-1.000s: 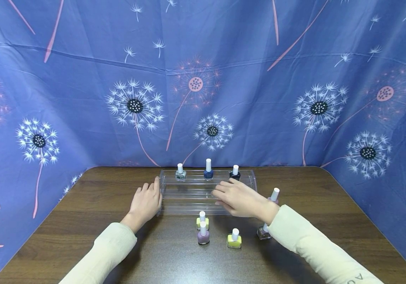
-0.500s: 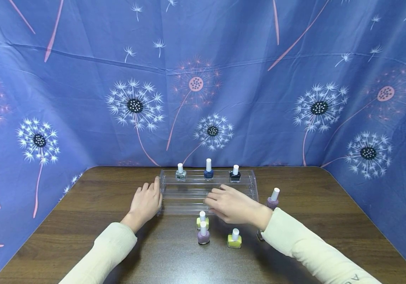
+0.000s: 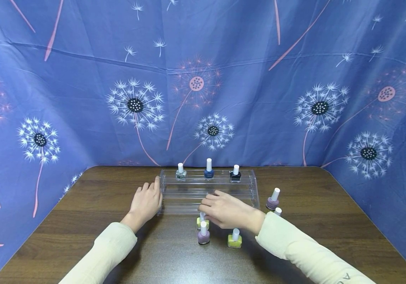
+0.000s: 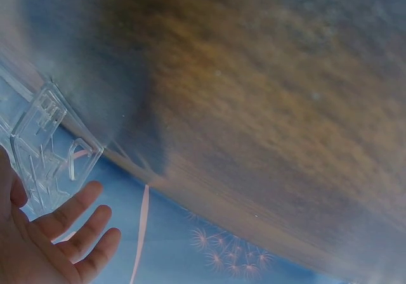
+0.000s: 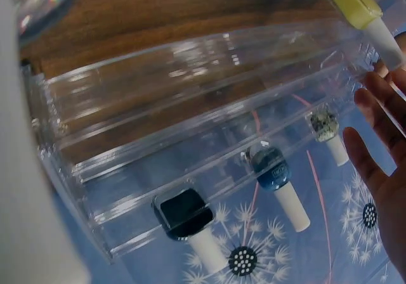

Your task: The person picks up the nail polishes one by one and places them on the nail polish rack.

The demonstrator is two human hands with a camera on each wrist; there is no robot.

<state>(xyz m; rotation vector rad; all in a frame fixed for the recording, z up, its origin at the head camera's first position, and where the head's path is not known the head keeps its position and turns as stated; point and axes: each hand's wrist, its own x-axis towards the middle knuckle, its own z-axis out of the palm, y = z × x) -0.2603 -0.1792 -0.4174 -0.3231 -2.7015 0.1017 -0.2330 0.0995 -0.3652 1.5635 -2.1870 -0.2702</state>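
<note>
A clear stepped acrylic rack (image 3: 179, 192) stands near the table's back edge. Along its top tier are a glittery bottle (image 3: 181, 174), a blue bottle (image 3: 208, 172) and a black bottle (image 3: 235, 176) of nail polish, all white-capped. My left hand (image 3: 147, 203) rests against the rack's left end, fingers extended. In front of the rack, my right hand (image 3: 226, 209) reaches to a yellow nail polish bottle (image 3: 203, 224), its fingertips right at the white cap. The right wrist view shows those fingers (image 5: 374, 116) loosely spread beside the yellow bottle (image 5: 351, 4); the thumb is mostly hidden.
A purple bottle (image 3: 203, 237) stands just in front of the yellow one. Another yellow bottle (image 3: 234, 241) is near the right forearm. Right of the rack stands a second purple bottle (image 3: 272, 202); a white cap (image 3: 278, 212) shows behind the sleeve. A blue dandelion-print cloth (image 3: 252, 118) hangs behind the table.
My right hand has moved from over the rack's right half leftward and toward the front, down to the yellow bottle. The black bottle is fully uncovered. My left hand has stayed put.
</note>
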